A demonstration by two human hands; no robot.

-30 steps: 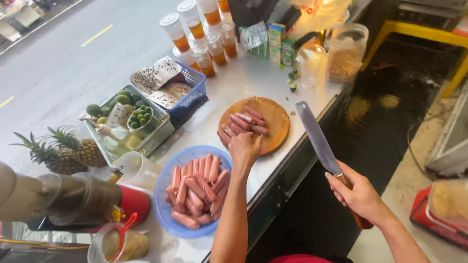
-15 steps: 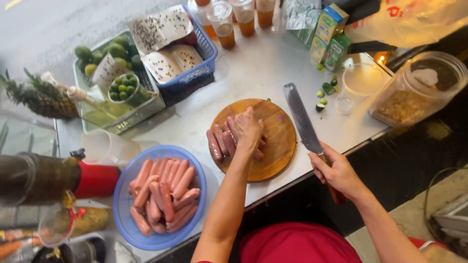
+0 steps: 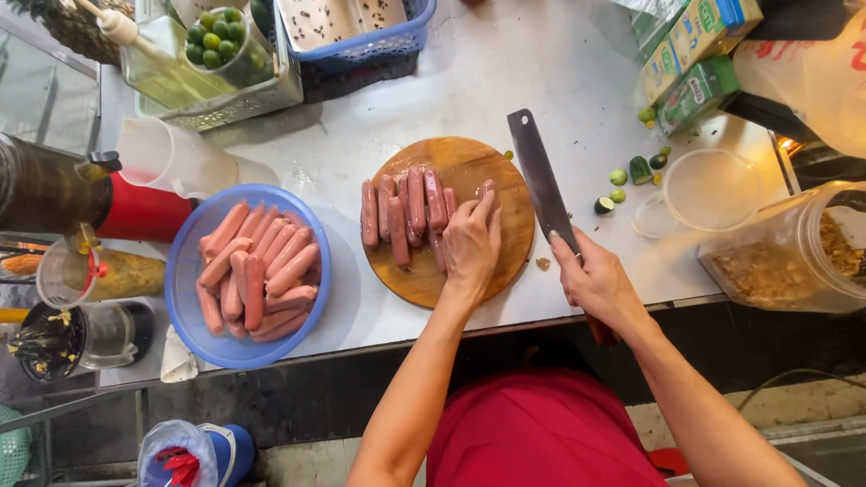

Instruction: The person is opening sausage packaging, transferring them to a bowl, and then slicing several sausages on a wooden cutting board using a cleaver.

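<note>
A round wooden cutting board [image 3: 492, 171] lies on the white counter with several pink sausages [image 3: 404, 207] lined up on its left half. My left hand [image 3: 471, 242] rests flat on the sausages at the board's middle, fingers over two of them. My right hand [image 3: 597, 281] grips the handle of a large cleaver [image 3: 539, 177], whose blade reaches over the board's right edge, just right of my left hand. A blue plastic bowl [image 3: 193, 335] left of the board is filled with several more sausages [image 3: 257, 275].
A metal tray with a jar of small green limes [image 3: 216, 38] and a blue basket [image 3: 379, 41] stand at the back. Juice cartons [image 3: 699, 54], cut lime pieces [image 3: 619, 177], a clear lid [image 3: 713, 191] and a big plastic jar [image 3: 794, 257] sit right. A red-based blender [image 3: 135, 212] and cups stand left.
The view has swung down over the board. My left hand stays on the sausages, and the cleaver has come in from the right to the board's right edge.
</note>
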